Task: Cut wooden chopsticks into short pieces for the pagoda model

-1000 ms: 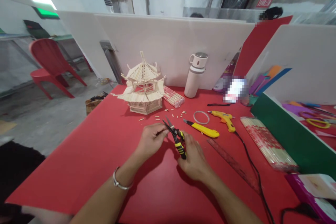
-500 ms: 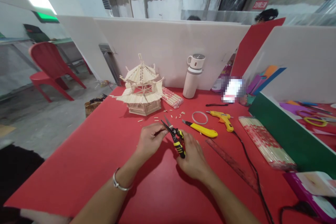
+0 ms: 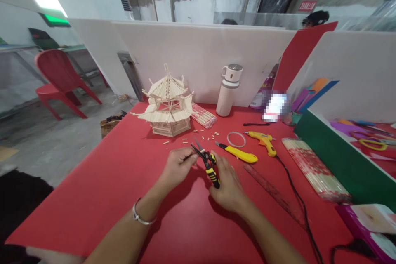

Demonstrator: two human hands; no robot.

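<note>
My right hand (image 3: pixel 229 183) is wrapped round the handles of black-and-yellow scissors (image 3: pixel 212 174), whose blades are spread and point away to the upper left. Close beside the blades, my left hand (image 3: pixel 178 166) has its thumb and fingers pinched together on a small wooden stick. Only a pale bit of the stick shows near the blades; the fingers hide the rest. Beyond the hands, several short cut stick pieces (image 3: pixel 185 139) lie scattered on the red tabletop (image 3: pixel 123 177). A pavilion model (image 3: pixel 170 109) made of pale sticks stands at the back left.
A yellow utility knife (image 3: pixel 239 153), a clear ring (image 3: pixel 236 139), a yellow glue gun (image 3: pixel 262 140) and a ruler (image 3: pixel 272 192) lie to the right. Packs of sticks (image 3: pixel 315 169) sit by a green divider (image 3: pixel 340 152). A white bottle (image 3: pixel 227 97) stands at the back.
The whole view has shifted very slightly. Both hands and the scissors keep nearly the same pose, with the blades still apart.
</note>
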